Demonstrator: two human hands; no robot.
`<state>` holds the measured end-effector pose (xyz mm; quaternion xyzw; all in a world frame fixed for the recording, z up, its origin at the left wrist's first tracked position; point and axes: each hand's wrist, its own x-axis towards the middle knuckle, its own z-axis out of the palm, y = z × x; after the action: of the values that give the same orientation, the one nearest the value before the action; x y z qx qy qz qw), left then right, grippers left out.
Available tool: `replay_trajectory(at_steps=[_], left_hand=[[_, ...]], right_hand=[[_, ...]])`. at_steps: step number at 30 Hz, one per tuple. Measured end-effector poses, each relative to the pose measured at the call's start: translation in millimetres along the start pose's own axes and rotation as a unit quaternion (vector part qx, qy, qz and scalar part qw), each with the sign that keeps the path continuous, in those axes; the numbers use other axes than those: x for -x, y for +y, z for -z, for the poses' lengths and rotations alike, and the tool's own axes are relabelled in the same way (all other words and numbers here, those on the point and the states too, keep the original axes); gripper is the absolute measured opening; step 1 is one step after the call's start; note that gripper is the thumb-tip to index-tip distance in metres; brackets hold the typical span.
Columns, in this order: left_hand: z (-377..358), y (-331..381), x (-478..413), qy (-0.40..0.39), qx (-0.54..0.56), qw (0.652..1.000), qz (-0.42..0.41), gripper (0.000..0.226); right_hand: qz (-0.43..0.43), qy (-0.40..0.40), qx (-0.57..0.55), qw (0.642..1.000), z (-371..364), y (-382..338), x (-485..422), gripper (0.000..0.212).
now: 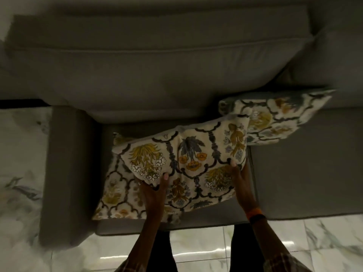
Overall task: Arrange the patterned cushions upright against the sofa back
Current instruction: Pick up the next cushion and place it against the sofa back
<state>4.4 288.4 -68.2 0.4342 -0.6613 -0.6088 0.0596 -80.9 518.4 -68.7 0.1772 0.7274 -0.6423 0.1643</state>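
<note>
A cream cushion with yellow, orange and blue-grey floral print (188, 158) is lifted a little above the sofa seat. My left hand (155, 191) grips its near-left part, thumb on top. My right hand (241, 179) holds its near-right edge. Under it, a second patterned cushion (115, 195) lies flat on the seat by the left armrest. A third patterned cushion (275, 114) lies tilted to the right, near the grey sofa back (137, 61).
The grey sofa's left armrest (64, 173) bounds the seat on the left. More grey seat (306, 169) stretches to the right. A plain grey back pillow (334, 55) sits at the upper right. Glossy marble floor (196, 250) lies under me.
</note>
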Motion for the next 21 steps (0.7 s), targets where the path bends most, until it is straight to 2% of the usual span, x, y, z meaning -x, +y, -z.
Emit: replay_trajectory(at_steps=[2,5,8,10,12,13,15,17,21], left_hand=[[-51.4,7.1,29.2,-0.012,-0.012,0.999,-0.029,0.086],[-133.9,6.0,69.0,-0.028,-0.026,0.999,-0.039,0.095],[-233.0,4.3,110.0,-0.087,-0.006,0.995,-0.054,0.102],[-294.5,13.8,134.4,-0.130,-0.018,0.990,-0.058,0.099],[-361.2,18.9,157.5,-0.167,-0.073,0.975,-0.124,0.080],[-395.7,23.3,167.9,-0.193,-0.086,0.967,-0.144,0.072],[-458.2,32.4,182.8,-0.246,-0.102,0.947,-0.181,0.077],[-519.6,41.5,193.4,-0.275,-0.107,0.934,-0.202,0.096],[-624.1,46.3,193.0,-0.327,-0.101,0.918,-0.200,0.069]], right_hand=[[0.005,0.021,-0.027,0.999,54.0,3.3,-8.9,0.092],[0.013,0.067,-0.043,0.997,140.9,10.9,-38.5,0.106],[0.039,0.119,-0.066,0.990,244.5,10.2,-76.0,0.122],[0.040,0.137,-0.079,0.987,308.9,8.8,-99.9,0.112],[0.043,0.147,-0.078,0.985,380.5,8.1,-126.4,0.094],[0.046,0.152,-0.073,0.985,415.7,5.5,-141.0,0.092],[0.053,0.158,-0.070,0.983,476.8,-0.2,-170.1,0.105],[0.068,0.155,-0.071,0.983,535.1,-7.8,-199.1,0.118],[0.086,0.169,-0.079,0.979,631.5,-15.9,-268.7,0.106]])
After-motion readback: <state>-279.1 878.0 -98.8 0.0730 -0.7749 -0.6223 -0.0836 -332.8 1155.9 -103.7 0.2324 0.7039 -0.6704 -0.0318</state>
